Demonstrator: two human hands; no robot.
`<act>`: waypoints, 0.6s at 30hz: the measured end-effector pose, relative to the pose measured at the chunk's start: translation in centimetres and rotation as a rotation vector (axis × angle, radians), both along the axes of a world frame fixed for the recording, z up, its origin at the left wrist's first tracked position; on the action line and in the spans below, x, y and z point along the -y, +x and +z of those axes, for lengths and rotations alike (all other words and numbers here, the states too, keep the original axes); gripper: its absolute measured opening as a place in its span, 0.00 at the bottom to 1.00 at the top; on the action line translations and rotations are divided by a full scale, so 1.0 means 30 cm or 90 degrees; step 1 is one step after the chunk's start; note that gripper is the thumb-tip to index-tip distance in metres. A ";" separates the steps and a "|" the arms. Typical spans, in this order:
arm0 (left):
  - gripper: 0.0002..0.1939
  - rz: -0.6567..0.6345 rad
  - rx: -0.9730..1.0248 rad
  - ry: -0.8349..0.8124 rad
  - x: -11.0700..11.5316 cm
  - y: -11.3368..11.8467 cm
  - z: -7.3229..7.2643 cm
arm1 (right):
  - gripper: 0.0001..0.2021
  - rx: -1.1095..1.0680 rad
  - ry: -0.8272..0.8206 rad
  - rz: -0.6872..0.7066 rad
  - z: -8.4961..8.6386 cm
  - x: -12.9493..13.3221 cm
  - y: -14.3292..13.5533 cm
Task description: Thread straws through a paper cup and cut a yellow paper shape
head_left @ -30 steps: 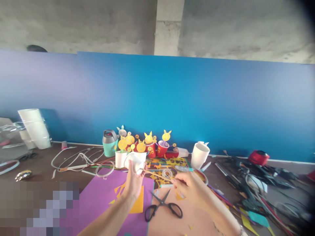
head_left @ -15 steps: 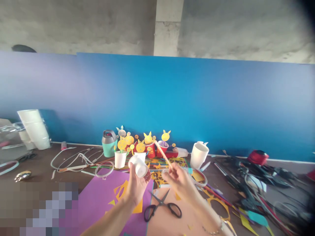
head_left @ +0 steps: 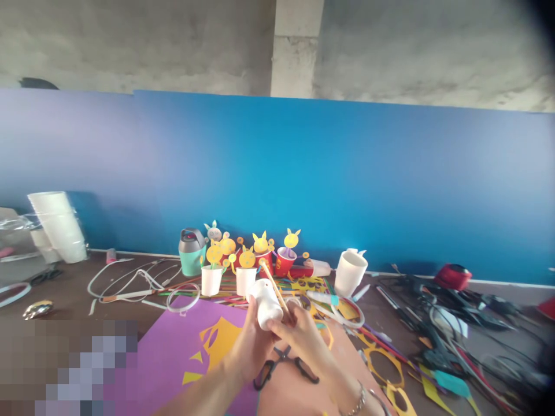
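Observation:
A white paper cup (head_left: 267, 309), tilted with its base toward me, is held in my left hand (head_left: 248, 345), fingers wrapped round its side. My right hand (head_left: 302, 332) is closed round a pale, thin wooden stick (head_left: 274, 284) that points up and to the left beside the cup. The fingers of the right hand are close to the cup's base; whether they touch it is unclear. Below both hands lie opened black scissors (head_left: 284, 353), partly covered by my wrists. Behind the cup stand several cups with yellow animal faces, such as a white one (head_left: 245, 282) and a red one (head_left: 285, 264).
Purple paper (head_left: 173, 341) and peach paper (head_left: 295, 393) cover the near table. A white mug (head_left: 350, 274) stands to the right, a teal-and-grey container (head_left: 192, 254) to the left. Tangled cables (head_left: 477, 329) lie far right; stacked cups (head_left: 58, 225) lean far left.
The cup has shifted right and turned in my left hand. My right hand has come in left and down, bringing the stick alongside the cup.

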State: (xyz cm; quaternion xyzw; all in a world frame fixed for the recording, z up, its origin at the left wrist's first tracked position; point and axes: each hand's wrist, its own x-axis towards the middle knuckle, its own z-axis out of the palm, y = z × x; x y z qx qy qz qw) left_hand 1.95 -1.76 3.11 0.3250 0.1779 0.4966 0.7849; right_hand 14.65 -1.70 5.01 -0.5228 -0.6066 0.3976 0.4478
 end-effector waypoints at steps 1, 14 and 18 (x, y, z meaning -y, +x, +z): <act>0.39 -0.002 0.000 -0.004 0.000 0.001 -0.002 | 0.19 -0.037 -0.025 0.008 -0.001 -0.003 -0.002; 0.33 0.036 0.000 -0.072 -0.013 0.004 -0.022 | 0.20 -0.131 -0.023 0.088 0.047 -0.006 0.027; 0.32 0.036 -0.008 -0.093 -0.013 0.003 -0.014 | 0.18 -0.023 0.036 0.006 0.029 -0.016 0.026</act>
